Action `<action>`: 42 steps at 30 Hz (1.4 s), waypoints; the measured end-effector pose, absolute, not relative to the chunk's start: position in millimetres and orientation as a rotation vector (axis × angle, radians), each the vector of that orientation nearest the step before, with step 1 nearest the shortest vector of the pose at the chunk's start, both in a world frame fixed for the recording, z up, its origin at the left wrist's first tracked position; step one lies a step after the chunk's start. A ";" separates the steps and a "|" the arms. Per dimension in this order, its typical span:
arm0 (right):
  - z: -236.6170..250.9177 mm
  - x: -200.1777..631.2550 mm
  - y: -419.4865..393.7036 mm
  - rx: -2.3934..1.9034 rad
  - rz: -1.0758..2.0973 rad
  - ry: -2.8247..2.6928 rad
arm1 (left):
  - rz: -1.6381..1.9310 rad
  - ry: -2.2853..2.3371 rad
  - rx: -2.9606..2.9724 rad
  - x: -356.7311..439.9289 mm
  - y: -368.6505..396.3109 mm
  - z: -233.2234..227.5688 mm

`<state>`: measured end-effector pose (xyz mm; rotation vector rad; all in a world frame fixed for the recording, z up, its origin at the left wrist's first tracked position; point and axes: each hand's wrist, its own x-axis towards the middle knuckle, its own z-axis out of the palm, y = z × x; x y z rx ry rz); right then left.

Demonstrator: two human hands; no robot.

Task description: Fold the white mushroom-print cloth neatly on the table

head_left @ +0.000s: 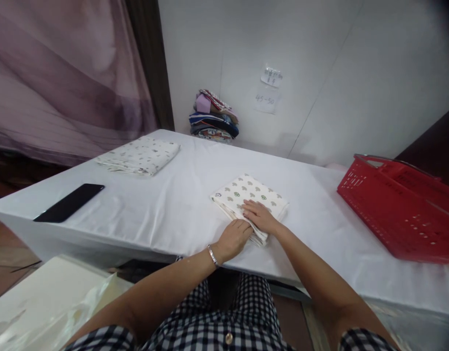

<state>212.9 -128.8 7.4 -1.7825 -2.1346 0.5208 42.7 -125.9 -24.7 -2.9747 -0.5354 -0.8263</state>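
Note:
A folded white cloth (242, 186) printed with grey-brown and green motifs lies on the white-covered table (188, 195) in front of me. My left hand (234, 240), with a silver bracelet at its wrist, has its fingers curled at the cloth's near edge, gripping the layers there. The left fingertips are partly hidden by the fabric. On top of the same cloth rests my right hand (260, 216), its fingers stretched out and lying flat near the left hand. Several layers show along the cloth's near and left edges.
Another folded patterned cloth (142, 155) lies at the far left, behind a black phone (71, 202). A red basket (396, 209) stands at the right. Beyond the table's back edge is a stack of folded fabrics (213, 119). Paper notes (271, 77) hang on the wall.

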 end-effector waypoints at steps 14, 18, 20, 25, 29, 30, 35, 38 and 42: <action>-17.7 201.0 -196.7 -1.645 -0.071 -2.208 | -1.263 -1.131 -3.020 -6.1 -93.1 -25.6; -28.0 199.8 -206.0 -1.603 -0.232 -2.178 | -1.376 -1.747 -2.706 -23.8 -48.9 -23.1; -29.9 199.9 -205.5 -1.592 -0.258 -2.157 | -1.322 -1.948 -2.640 -25.7 -34.6 -20.6; -29.7 201.1 -203.4 -1.582 -0.239 -2.128 | -1.224 -2.071 -2.607 -12.0 -27.7 -22.0; -23.7 198.9 -202.3 -1.652 -0.159 -2.059 | -1.193 -2.086 -2.550 -2.0 -28.7 -25.5; -20.2 196.8 -201.1 -1.693 -0.131 -2.037 | -1.178 -2.089 -2.531 -0.7 -28.5 -25.7; 7.7 177.9 -182.2 -1.852 0.009 -2.084 | -1.101 -2.126 -2.453 3.3 -28.9 -23.2; 21.3 167.3 -160.0 -1.867 -0.003 -2.170 | -1.076 -2.165 -2.427 6.6 -30.8 -20.9; 25.6 163.7 -132.4 -1.888 0.046 -2.238 | -1.058 -2.210 -2.431 10.0 -30.9 -20.1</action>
